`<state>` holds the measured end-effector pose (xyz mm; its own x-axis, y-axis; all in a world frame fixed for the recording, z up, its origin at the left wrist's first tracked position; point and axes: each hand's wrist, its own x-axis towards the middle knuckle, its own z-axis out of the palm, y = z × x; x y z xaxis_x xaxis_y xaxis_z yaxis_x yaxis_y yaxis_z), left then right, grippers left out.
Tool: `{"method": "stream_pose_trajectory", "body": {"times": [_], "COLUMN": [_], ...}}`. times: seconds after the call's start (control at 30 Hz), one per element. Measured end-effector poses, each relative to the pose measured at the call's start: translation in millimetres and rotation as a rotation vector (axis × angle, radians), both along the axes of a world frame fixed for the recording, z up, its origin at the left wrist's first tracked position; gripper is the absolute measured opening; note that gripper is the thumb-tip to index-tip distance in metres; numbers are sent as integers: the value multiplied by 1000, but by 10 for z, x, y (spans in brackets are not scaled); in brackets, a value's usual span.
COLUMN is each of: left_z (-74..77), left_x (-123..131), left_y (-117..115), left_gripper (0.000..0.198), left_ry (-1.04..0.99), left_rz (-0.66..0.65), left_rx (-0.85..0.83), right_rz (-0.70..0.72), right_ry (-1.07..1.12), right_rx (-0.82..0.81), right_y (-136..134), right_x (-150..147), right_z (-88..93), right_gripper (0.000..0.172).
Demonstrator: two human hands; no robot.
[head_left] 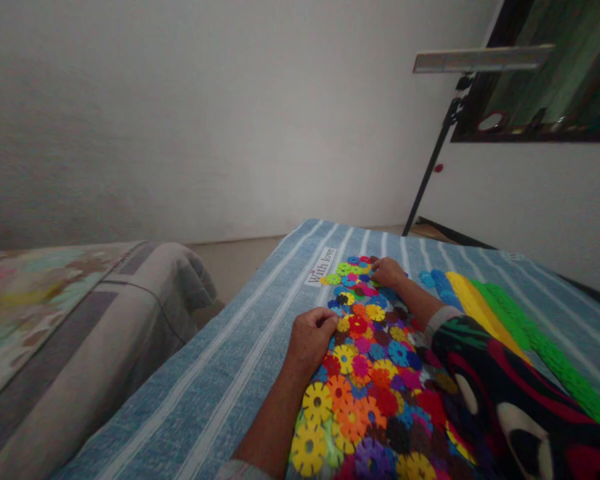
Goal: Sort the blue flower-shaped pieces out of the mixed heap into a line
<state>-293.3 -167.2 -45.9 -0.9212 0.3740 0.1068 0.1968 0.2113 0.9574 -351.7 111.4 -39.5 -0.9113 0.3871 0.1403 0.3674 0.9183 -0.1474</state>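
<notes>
Many-coloured plastic flower discs (pixel 346 359), notched round their rims, lie in a long, overlapping spread on a blue striped cloth (pixel 240 347). At the left edge of this spread is my left hand (pixel 310 337), fingers curled in and thumb against the index finger by a yellow disc. Whatever it pinches, if anything, is hidden. Farther up, my right hand (pixel 387 272) reaches across to the far end, its bent fingertips down on dark red and brown discs. The hand itself covers what lies under those fingers. My right sleeve hides part of the spread.
Rows of blue strands (pixel 445 288), yellow strands (pixel 480 310) and green strands (pixel 525 327) lie at the right. A "With love" label (pixel 322 267) shows on the cloth. Left stands another covered surface (pixel 145 320). Behind are a wall, a lamp on a stand (pixel 435 153) and a window.
</notes>
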Motion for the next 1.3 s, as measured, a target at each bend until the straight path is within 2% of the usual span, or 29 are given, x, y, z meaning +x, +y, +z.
{"method": "stream_pose_trajectory", "body": {"times": [0.17,0.37,0.53,0.77,0.97,1.13,1.3], "left_z": [-22,-27,-2,20,25,-4,-12], "left_x": [-10,-31,-33,-37,-35,-54,-51], "left_y": [3,7,-2,0,-6,-14,-14], "left_gripper": [23,23,24,24,24,25,25], "left_ry": [9,3,6,2,10,24,7], "left_rz": [-6,-4,-4,2,2,2,-2], "left_rx": [4,-3,-10,-12,-32,-40,-29], "right_rz": [9,8,56,95,135,165,149], "right_ry": [40,91,78,15,-77,-134,-91], "right_rx": [-19,-45,-47,-45,-19,6,21], "right_y": [43,98,100,64,19,-58,-81], "right_x": [34,118,173,144,114,75,91], "right_z": [-25,4,42,42,112,164,189], "right_gripper": [18,35,26,27,21,28,19]}}
